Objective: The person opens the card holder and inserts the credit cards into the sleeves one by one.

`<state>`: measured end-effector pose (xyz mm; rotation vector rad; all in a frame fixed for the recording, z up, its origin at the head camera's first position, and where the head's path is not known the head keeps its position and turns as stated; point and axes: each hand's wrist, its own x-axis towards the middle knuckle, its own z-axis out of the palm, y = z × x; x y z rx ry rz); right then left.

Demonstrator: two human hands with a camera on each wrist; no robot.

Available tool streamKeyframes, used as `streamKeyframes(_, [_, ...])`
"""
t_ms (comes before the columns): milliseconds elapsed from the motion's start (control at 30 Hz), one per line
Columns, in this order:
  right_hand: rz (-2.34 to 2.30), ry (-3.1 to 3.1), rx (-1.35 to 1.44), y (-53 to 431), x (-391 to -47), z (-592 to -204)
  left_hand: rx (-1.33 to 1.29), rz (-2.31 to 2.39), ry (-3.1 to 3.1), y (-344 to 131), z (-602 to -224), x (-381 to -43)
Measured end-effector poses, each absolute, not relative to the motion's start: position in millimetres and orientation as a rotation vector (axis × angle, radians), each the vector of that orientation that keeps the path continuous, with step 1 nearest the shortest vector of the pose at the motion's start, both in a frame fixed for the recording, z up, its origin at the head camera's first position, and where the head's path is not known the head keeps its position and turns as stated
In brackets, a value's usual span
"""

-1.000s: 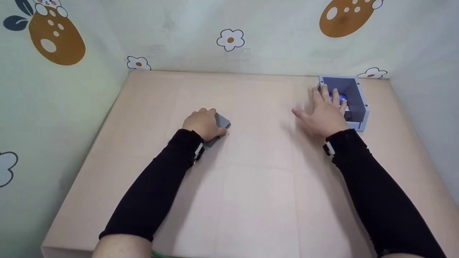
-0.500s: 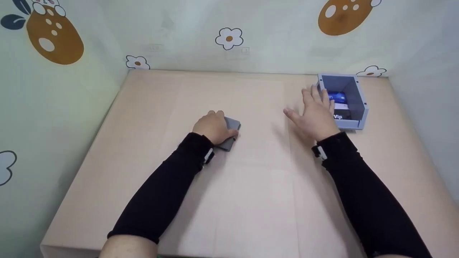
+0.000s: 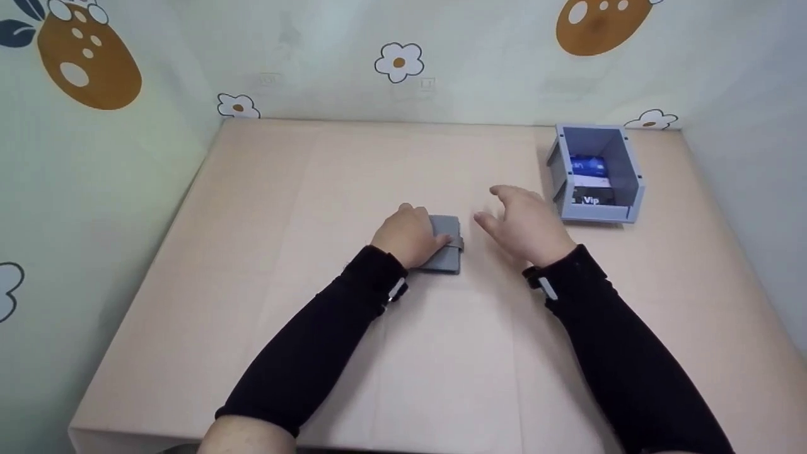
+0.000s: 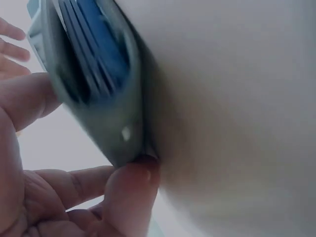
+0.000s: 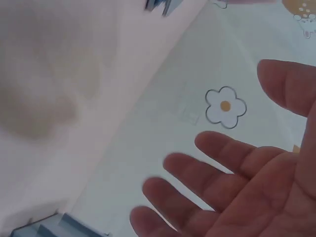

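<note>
My left hand (image 3: 405,237) grips a grey card holder (image 3: 446,258) near the middle of the table, its thumb lying over the cover beside a strap closure. Edges of blue and dark cards show inside the card holder (image 4: 106,118) in the left wrist view, with thumb and fingers around its spine end. To its right, my right hand (image 3: 528,226) is held over the table with nothing in it. Its fingers (image 5: 197,180) are spread and relaxed in the right wrist view, thumb apart.
A blue-grey open-front bin (image 3: 596,213) stands at the table's back right corner. Inside it lie a blue item (image 3: 587,166) and a black card marked "Vip" (image 3: 592,197). A patterned wall covering (image 3: 328,69) rises behind the table (image 3: 302,176).
My left hand has carried the card holder rightward and toward me, turning it so more of the cover shows. My right hand has drawn left, away from the bin, toward the card holder.
</note>
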<state>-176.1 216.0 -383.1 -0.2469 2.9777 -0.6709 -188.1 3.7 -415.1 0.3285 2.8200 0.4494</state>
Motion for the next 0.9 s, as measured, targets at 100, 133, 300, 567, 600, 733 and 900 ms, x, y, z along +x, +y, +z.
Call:
streamKeyframes(100, [-0.634,2.985,-0.315,212.1,-172.9,-386.5,0.385,0.472,2.82,10.9,-416.0,-184.4])
streamKeyframes(133, [-0.626,2.99,-0.344,210.8,-172.2,-387.8,0.399,0.48,2.818,12.6,-416.4,-183.1])
streamKeyframes(300, [-0.591,3.0,-0.448,204.3,-168.7,-396.5,0.471,0.51,2.787,16.2,-418.5,-176.6])
streamKeyframes(567, [-0.527,3.002,-0.5,192.3,-162.6,-407.2,0.553,0.653,2.682,5.9,-417.0,-168.8])
streamKeyframes(600, [-0.526,3.002,-0.509,191.5,-162.3,-408.4,0.57,0.653,2.673,4.8,-417.3,-168.5])
streamKeyframes(733, [-0.517,2.993,-0.536,189.9,-161.5,-412.9,0.648,0.653,2.658,3.9,-420.5,-168.8])
streamKeyframes(900, [-0.535,2.97,-0.568,186.4,-162.3,-416.6,0.649,0.692,2.643,6.3,-423.0,-170.0])
